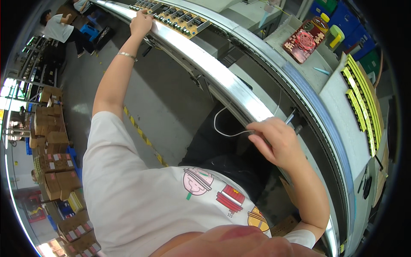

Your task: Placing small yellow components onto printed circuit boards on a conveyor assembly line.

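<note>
My left hand [141, 24] is stretched far out along the conveyor, its fingers bent over the edge of a brown circuit board panel [182, 21] full of small dark components. The panel lies across the conveyor's shiny metal rail [214, 66]. Close to my body, my right hand [278, 139] is curled at the near part of that rail. A thin grey cable [217, 125] hangs in a loop below the rail and runs in between its thumb and forefinger. Just behind the knuckles sticks up a slim pen-like tool [291, 116]; my hand hides its lower part.
On the bench at the right are a red-brown bottle [305, 40] with a yellow cap, a light blue pen [321, 70] and yellow strips [364, 100] with dark parts. Cardboard boxes [55, 165] are stacked at the left. Another person [60, 28] stands at the far left.
</note>
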Available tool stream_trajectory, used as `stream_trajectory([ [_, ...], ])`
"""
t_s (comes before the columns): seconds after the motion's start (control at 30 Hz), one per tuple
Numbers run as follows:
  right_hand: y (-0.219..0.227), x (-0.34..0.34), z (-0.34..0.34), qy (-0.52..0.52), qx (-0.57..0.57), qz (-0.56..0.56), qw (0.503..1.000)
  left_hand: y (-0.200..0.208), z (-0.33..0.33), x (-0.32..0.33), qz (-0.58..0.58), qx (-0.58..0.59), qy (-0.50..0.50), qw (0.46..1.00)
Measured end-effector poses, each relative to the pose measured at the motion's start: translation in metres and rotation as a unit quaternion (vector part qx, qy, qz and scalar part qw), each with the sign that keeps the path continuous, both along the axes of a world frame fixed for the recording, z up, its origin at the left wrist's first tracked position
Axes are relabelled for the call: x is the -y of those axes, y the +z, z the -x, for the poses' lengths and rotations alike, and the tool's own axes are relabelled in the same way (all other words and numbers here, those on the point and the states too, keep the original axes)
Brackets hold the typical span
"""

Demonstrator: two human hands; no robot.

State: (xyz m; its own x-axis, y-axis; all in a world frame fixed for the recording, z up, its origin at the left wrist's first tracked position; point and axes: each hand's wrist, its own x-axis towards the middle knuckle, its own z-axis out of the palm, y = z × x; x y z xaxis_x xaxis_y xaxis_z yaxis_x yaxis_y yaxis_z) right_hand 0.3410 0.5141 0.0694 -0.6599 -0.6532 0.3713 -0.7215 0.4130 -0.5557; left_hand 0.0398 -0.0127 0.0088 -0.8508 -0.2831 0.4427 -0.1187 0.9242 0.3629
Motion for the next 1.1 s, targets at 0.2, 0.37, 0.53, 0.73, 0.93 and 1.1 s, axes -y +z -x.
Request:
stream_trajectory([
  [0.2, 0.036, -0.048, -0.002, -0.184, 0.077, 0.011, 0.98, 0.018, -0.052, -0.049, -0.075, 0.057, -0.074, 0.993],
  [0.37, 0.047, -0.135, 0.013, -0.436, -0.048, 0.001, 0.899, 0.035, -0.09, -0.082, -0.197, 0.052, -0.201, 0.958],
  [0.53, 0.068, -0.224, 0.018, -0.576, -0.126, -0.122, 0.799, 0.068, -0.122, -0.119, -0.253, 0.072, -0.262, 0.929],
  [0.73, 0.06, -0.171, 0.071, -0.569, -0.131, -0.164, 0.795, 0.073, -0.113, -0.096, -0.299, 0.107, -0.313, 0.895],
  [0.93, 0.054, -0.125, 0.095, -0.555, -0.169, -0.195, 0.791, 0.076, -0.103, -0.085, -0.292, 0.149, -0.356, 0.875],
  [1.1, 0.074, -0.077, 0.097, -0.572, -0.196, -0.096, 0.791, 0.082, -0.098, -0.099, -0.191, -0.02, -0.426, 0.884],
])
